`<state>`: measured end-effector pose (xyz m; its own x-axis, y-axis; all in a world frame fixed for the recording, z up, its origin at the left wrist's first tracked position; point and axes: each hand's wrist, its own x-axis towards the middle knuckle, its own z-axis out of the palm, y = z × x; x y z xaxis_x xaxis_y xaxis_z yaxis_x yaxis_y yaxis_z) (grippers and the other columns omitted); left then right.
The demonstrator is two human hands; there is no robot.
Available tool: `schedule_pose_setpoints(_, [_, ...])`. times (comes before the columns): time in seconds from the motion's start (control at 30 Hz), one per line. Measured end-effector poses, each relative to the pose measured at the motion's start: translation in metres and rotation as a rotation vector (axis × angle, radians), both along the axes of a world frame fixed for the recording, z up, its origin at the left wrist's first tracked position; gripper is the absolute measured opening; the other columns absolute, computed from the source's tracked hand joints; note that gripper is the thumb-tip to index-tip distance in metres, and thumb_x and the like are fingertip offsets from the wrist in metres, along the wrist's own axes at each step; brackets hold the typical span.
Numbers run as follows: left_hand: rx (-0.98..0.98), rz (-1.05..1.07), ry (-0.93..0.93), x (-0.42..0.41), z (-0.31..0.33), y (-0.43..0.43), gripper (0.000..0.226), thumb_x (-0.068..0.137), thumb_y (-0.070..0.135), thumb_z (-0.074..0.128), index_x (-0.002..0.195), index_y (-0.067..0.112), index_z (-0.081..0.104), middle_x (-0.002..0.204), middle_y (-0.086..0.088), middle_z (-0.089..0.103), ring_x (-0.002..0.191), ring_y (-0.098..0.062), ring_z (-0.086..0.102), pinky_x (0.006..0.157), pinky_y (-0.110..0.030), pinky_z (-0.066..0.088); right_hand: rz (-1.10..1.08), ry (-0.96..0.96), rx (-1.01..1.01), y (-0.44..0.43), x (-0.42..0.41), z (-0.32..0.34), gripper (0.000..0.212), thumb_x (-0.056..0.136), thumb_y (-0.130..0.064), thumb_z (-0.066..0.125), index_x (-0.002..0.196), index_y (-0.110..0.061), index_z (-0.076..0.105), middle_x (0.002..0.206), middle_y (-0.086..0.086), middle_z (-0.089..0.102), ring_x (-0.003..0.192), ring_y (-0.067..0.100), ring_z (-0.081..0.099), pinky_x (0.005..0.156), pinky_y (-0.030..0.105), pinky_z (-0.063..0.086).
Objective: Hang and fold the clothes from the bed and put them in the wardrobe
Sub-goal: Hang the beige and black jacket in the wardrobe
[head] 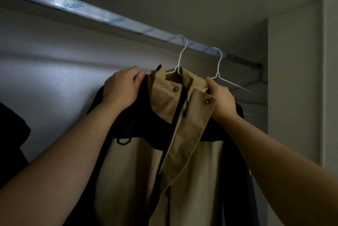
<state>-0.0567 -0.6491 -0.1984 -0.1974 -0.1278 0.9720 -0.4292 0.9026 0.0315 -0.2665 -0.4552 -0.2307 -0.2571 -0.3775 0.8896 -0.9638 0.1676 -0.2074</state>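
Observation:
A tan and black jacket point(139, 167) hangs on a white wire hanger point(180, 57) whose hook sits over the wardrobe rail point(113, 19). My left hand point(121, 87) grips the jacket's black left shoulder just below the rail. My right hand point(222, 96) pinches the tan collar flap at the jacket's right side. The zip is partly open and two snap buttons show on the collar.
A second white wire hanger point(218, 68) hangs on the rail just right of the jacket, with a dark garment point(241, 114) partly hidden behind my right arm. The wardrobe's side wall point(292, 88) stands at right. A black garment point(12, 134) shows at the left edge.

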Motion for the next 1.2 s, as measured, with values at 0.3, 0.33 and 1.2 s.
schedule_pose_setpoints(0.3, [0.257, -0.119, 0.005, 0.015, -0.014, -0.022, 0.041, 0.105, 0.039, 0.043, 0.076, 0.012, 0.05, 0.069, -0.007, 0.056, 0.069, -0.03, 0.054, 0.063, -0.041, 0.042, -0.154, 0.175, 0.158, 0.028, -0.042, 0.016, 0.011, 0.106, -0.033, 0.034, 0.108, -0.028, 0.044, 0.079, 0.004, 0.057, 0.065, 0.024, 0.057, 0.059, 0.045, 0.053])
schedule_pose_setpoints(0.33, [0.246, -0.122, 0.004, 0.012, -0.014, -0.021, 0.04, 0.105, 0.037, 0.044, 0.074, 0.012, 0.05, 0.067, -0.006, 0.055, 0.068, -0.029, 0.053, 0.062, -0.04, 0.041, -0.174, 0.201, 0.165, 0.031, -0.047, 0.016, 0.012, 0.106, -0.037, 0.033, 0.108, -0.032, 0.044, 0.076, 0.0, 0.055, 0.061, 0.019, 0.056, 0.054, 0.039, 0.05])
schedule_pose_setpoints(1.2, [0.58, -0.105, -0.156, -0.011, 0.03, 0.017, 0.09, 0.078, 0.091, 0.022, 0.09, 0.017, 0.072, 0.105, -0.007, 0.067, 0.1, -0.03, 0.061, 0.09, -0.041, 0.05, -0.093, -0.335, 0.148, 0.034, -0.024, 0.049, 0.075, 0.092, -0.079, 0.022, 0.095, -0.023, 0.072, 0.09, 0.007, 0.071, 0.081, 0.022, 0.068, 0.068, 0.036, 0.053])
